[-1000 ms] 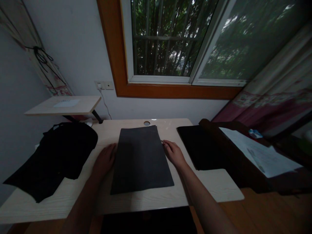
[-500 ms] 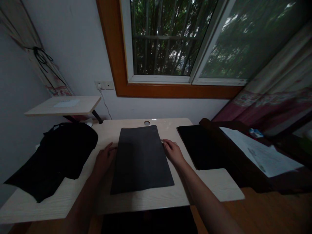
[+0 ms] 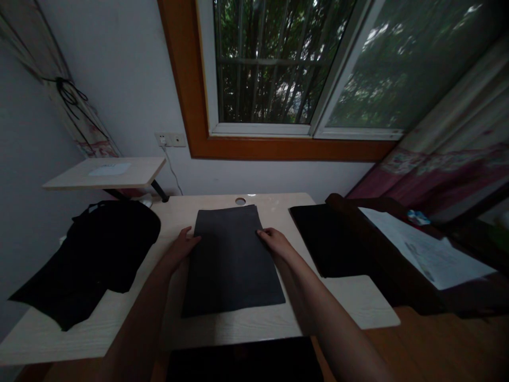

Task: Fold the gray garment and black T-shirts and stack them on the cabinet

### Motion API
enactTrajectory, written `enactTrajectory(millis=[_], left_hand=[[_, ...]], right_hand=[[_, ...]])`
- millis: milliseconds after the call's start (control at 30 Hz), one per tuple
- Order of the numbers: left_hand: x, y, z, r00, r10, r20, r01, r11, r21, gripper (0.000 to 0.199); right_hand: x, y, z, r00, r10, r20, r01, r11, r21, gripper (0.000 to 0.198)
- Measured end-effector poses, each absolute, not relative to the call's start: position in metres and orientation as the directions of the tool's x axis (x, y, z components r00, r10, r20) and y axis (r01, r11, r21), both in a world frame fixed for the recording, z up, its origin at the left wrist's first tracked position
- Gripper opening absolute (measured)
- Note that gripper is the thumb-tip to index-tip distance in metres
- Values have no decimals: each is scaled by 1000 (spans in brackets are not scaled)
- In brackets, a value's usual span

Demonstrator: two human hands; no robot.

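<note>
A flat dark grey rectangular sheet (image 3: 233, 265), possibly cloth, lies on the pale wooden desk (image 3: 222, 330) in front of me. Its exact kind does not show. My left hand (image 3: 181, 250) is at its left edge, thumb over the top face and one finger stretched out beyond the edge; the other fingers are largely hidden. On the opposite edge, my right hand (image 3: 277, 242) pinches the sheet, thumb on top and fingers curled at the side. The sheet rests flat, its long sides running away from me.
Black cloth (image 3: 111, 244) is heaped on the left, beside a small raised shelf (image 3: 147, 171). A black flat item (image 3: 326, 239) lies at right, close to a dark brown surface with a white printed sheet (image 3: 421, 246). The window (image 3: 278, 79) and a wall socket (image 3: 170, 139) are behind the desk.
Both hands have moved inward onto the sheet's side edges, and the thumbs now lie over its top face. The sheet itself has hardly moved.
</note>
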State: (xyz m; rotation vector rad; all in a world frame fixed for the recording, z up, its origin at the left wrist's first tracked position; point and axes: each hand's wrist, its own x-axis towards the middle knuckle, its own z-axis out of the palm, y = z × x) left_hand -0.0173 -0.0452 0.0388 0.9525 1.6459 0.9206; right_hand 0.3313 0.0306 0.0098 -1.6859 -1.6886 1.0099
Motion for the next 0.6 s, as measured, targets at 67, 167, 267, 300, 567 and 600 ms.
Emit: enactTrajectory(millis=[67,167,267,300,567,600], left_hand=[[-14,-48,41,-185,902,-390,102,412,905,93],[-12,-51,43,-129,912,-390,41,398,916,100],[-10,-51,42,-53,944,-325,33,327,944,100],[-10,-50,41,-30,956,-292,32,292,956,100],[-17,-48,41,-114,949,-295,-9,296,955,113],[-18,-47,43,-123,951,-283,-8,285,959,112]], right_hand=[[331,32,13,-121,979,-162,538,-72,-840,42],[331,32,17,-202,945,-257,422,-152,-894,41],[329,29,24,-280,891,-357,277,-281,-919,41],[328,27,26,-314,872,-376,229,-315,-921,39],[327,15,53,-371,878,-302,-33,-337,-941,31],[327,15,56,-360,890,-281,-48,-318,-947,31]])
